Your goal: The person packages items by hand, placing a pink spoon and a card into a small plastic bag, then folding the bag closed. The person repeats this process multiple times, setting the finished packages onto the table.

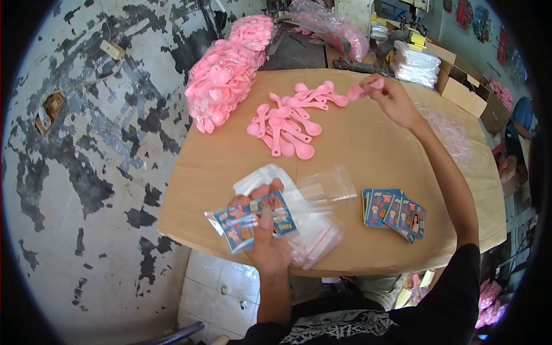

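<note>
My left hand (269, 244) is closed on a clear plastic bag (217, 217) with blue printed cards (280, 214), the thumb pressed across their front. Under that hand lies a stack of clear plastic bags (313, 230) near the table's front edge. Up at the far right of the table, my right hand (395, 102) pinches a pink measuring spoon (356, 92), slightly smeared by motion. To its left a loose pile of pink spoons (287, 123) is spread on the brown tabletop. A fanned stack of blue cards (394, 213) rests at the front right.
Big bags of pink spoons (221, 80) stand at the table's far left corner. At the back right are packed clear bags (415, 63) and an open cardboard box (463, 86). Clear plastic strands (448, 135) lie at the right. Another person (517, 138) sits at the far right.
</note>
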### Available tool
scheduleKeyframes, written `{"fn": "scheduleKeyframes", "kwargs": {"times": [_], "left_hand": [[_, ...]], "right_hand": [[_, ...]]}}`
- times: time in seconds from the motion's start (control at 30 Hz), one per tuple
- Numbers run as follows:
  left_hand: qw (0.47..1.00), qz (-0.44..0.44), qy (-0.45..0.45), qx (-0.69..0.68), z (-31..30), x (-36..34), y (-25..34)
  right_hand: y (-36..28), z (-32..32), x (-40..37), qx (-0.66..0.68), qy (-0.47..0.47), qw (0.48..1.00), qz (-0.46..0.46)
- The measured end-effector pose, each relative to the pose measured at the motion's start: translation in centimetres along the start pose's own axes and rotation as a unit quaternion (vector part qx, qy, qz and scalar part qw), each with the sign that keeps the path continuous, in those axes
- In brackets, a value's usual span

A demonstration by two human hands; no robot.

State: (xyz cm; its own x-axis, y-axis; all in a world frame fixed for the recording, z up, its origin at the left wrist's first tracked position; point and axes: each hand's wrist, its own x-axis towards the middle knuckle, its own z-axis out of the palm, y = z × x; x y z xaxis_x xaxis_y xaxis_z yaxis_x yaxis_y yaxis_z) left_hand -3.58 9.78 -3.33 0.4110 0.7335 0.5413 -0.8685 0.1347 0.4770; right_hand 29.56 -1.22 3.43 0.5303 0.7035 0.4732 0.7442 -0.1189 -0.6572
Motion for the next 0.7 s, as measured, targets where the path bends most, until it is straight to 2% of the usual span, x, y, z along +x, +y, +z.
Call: {"fn": "scheduleKeyframes", "kwargs": {"times": [0.07,0.13,0.27,0.33,0.43,0.47,0.53,0.63,0.7], "left_hand": [[1.0,-0.006,0.026,-0.002,0.7,0.3,0.1],[1.0,-0.007,0.029,-0.008,1.1,0.4,0.3],[0.998,-0.03,0.054,-0.021,2.1,-0.1,0.5],[0.998,-0.043,0.036,-0.023,2.9,-0.6,0.2],[0.997,-0.066,0.017,-0.045,4.7,-1.9,-0.4],[0.997,-0.073,0.005,-0.038,5.1,-2.4,-0.8],[0.988,-0.106,0.055,-0.093,6.0,-3.4,-1.7],[0.96,-0.169,0.1,-0.2,7.0,-4.3,-2.3],[0.927,-0.224,0.117,-0.276,7.0,-4.9,-2.4]], "right_hand": [[-4.0,-1.1,-3.6,0.088,-0.038,0.995,0.024],[-7.2,-1.5,-7.1,0.164,-0.06,0.985,0.002],[-11.4,-2.2,-11.9,0.197,-0.1,0.975,-0.029],[-12.4,-2.4,-12.7,0.209,-0.125,0.969,-0.041],[-15.7,-1.4,-12.8,0.261,-0.168,0.951,0.01],[-16.4,-1.1,-12.8,0.273,-0.199,0.941,-0.003],[-17.5,-0.5,-12.8,0.297,-0.265,0.917,-0.029],[-17.8,0.4,-12.9,0.223,-0.208,0.952,-0.028],[-18.6,-1.2,-12.3,0.16,-0.148,0.973,-0.076]]}}
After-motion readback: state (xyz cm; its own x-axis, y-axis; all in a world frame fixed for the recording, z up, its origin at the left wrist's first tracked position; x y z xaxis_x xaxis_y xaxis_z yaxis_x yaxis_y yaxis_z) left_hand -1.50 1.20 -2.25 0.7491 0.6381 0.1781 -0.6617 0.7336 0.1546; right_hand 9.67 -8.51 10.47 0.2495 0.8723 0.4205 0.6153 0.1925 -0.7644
